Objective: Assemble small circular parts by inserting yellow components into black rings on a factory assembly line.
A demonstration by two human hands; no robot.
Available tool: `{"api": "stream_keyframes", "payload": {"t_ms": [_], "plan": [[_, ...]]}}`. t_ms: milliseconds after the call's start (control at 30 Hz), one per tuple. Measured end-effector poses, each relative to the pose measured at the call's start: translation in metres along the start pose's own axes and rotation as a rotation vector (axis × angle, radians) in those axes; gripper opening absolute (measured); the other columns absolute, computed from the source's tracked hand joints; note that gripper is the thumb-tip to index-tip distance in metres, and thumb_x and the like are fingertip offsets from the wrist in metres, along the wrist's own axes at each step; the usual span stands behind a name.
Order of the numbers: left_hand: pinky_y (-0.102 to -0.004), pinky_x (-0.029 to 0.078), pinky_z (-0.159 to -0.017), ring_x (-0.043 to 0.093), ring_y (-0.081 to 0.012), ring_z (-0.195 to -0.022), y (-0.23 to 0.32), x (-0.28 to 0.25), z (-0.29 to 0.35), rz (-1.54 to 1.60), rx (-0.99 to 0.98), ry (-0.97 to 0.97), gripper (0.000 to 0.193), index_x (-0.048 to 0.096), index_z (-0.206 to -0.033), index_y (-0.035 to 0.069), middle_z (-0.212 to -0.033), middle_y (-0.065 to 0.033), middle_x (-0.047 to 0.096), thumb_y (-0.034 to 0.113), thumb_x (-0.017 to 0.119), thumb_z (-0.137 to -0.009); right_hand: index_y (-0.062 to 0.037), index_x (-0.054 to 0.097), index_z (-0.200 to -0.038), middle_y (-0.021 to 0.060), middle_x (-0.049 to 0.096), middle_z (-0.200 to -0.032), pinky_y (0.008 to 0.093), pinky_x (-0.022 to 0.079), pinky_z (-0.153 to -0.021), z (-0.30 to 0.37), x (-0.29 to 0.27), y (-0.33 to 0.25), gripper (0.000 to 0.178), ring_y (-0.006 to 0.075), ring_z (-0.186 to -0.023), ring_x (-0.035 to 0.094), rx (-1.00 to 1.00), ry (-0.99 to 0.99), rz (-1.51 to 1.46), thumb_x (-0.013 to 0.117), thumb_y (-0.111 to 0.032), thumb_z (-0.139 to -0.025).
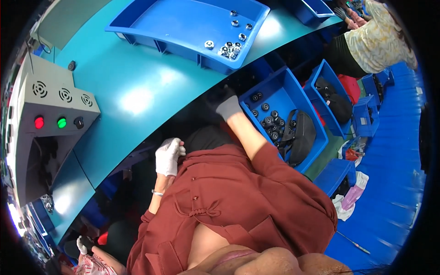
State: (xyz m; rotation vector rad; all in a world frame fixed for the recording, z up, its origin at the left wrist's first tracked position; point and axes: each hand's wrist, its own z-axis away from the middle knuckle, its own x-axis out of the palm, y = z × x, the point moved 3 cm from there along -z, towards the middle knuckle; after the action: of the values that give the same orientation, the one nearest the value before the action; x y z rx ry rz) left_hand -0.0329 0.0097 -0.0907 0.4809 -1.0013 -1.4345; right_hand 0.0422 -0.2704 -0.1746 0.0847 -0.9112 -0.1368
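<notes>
My left hand (168,156), in a white glove with bare fingertips, is near my lap below the table edge. Its fingers are curled closed, and their inside is hidden. My right hand (225,103), in a grey and dark glove, reaches into the shadow between the table and a blue bin (316,151). Its dark fingers blend into the shadow, so what they do or hold cannot be made out. Inside that bin lie several black round parts (274,123) and a black bag (302,137).
On the teal table (137,101), a blue tray (183,48) holds several shiny round metal parts (230,49). A grey machine (50,101) with red and green lights stands at the left. More blue bins (327,98) line the right. Other people (376,39) sit at far right and lower left.
</notes>
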Motion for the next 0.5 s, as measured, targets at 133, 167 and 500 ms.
{"api": "stream_keyframes", "payload": {"t_ms": [133,167,500], "plan": [[-0.0287,0.052,-0.068,0.063,-0.0147,-0.073,-0.010,-0.010,0.000,0.054,0.014,0.062,0.021,0.064,-0.110,-0.003,-0.093,-0.0097,0.069,0.015,0.064,-0.098,-0.0091,0.063,-0.126,0.0155,0.064,-0.127,0.0526,0.049,-0.101,-0.110,0.028,-0.050,0.044,0.0336,-0.118,0.059,-0.885,-0.765,1.022,0.046,-0.041,-0.102],[-0.0287,0.052,-0.068,0.063,-0.0147,-0.073,-0.012,-0.010,-0.004,0.045,0.011,0.036,0.021,0.064,-0.110,-0.003,-0.093,-0.0097,0.069,0.015,0.064,-0.098,-0.0087,0.063,-0.126,0.0156,0.064,-0.127,0.0520,0.049,-0.100,-0.133,0.059,-0.061,0.043,0.0333,-0.118,0.060,-0.943,-0.744,1.133,0.047,-0.040,-0.101],[-0.0287,0.053,-0.070,0.064,-0.0154,-0.075,0.001,-0.005,-0.007,0.007,0.081,0.063,0.022,0.064,-0.109,-0.005,-0.094,-0.0123,0.069,0.014,0.063,-0.098,-0.0044,0.064,-0.121,0.0163,0.066,-0.124,0.0460,0.051,-0.096,-0.026,0.005,0.001,0.033,0.0299,-0.115,0.062,-1.157,-0.609,2.274,0.057,-0.026,-0.097]]}}
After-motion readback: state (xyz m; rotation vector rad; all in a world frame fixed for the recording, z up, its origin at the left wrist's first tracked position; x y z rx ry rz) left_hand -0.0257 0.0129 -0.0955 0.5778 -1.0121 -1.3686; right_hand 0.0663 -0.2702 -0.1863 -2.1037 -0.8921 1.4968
